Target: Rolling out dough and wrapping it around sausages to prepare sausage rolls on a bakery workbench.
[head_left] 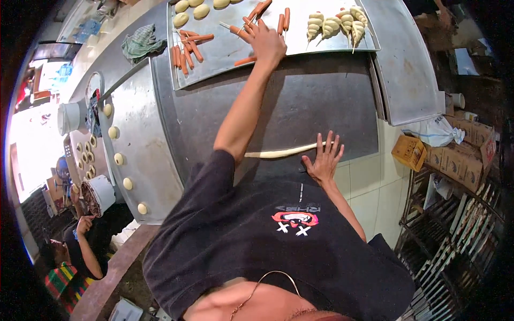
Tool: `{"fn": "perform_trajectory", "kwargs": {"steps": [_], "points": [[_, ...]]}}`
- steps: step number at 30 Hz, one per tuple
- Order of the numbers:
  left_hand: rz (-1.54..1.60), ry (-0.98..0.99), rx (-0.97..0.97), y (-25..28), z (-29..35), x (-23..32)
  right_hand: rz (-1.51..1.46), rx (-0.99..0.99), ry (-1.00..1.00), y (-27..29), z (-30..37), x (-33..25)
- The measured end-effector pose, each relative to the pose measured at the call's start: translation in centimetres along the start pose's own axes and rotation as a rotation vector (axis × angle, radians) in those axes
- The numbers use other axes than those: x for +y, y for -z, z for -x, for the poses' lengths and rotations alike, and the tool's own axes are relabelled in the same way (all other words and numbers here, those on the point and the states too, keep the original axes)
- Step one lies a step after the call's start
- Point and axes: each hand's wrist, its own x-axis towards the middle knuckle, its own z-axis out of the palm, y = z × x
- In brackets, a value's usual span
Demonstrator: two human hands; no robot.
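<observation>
My left hand (267, 45) reaches over the metal tray at the top, fingers apart and touching the skewered sausages (236, 31) there. Whether a fingertip grips one is hard to see. A long thin rope of dough (278, 153) lies across the dark worktop close to my body, its left end hidden behind my left arm. Over its right end my right hand (323, 163) lies flat with the fingers spread. More sausages on sticks (187, 51) lie in a pile to the left of my left hand. Sausages wrapped in spiralled dough (332, 25) are at the tray's right.
Round dough balls (201, 11) sit at the tray's (214, 72) upper left. Another metal tray (144, 144) holds a row of dough pieces, near a green cloth (140, 43). At the lower left, another person's hand (84, 224) is beside a white bucket (99, 193). Cardboard boxes (455, 160) and racks stand right.
</observation>
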Motion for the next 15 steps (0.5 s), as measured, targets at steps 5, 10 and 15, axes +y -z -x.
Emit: {"fn": "perform_trajectory", "kwargs": {"steps": [5,10,15], "points": [[0.056,0.1,-0.168,-2.0,-2.1,-1.8,-0.049,-0.016,0.001,0.9,0.1,-0.4],[1.39,0.413,-0.131,7.9,5.2,-5.9,-0.398,0.132,-0.022,3.6,-3.1,-2.7],[1.387,0.841,-0.012,14.8,20.0,-13.9,-0.526,0.076,0.458,2.9,-8.1,-10.2]]}}
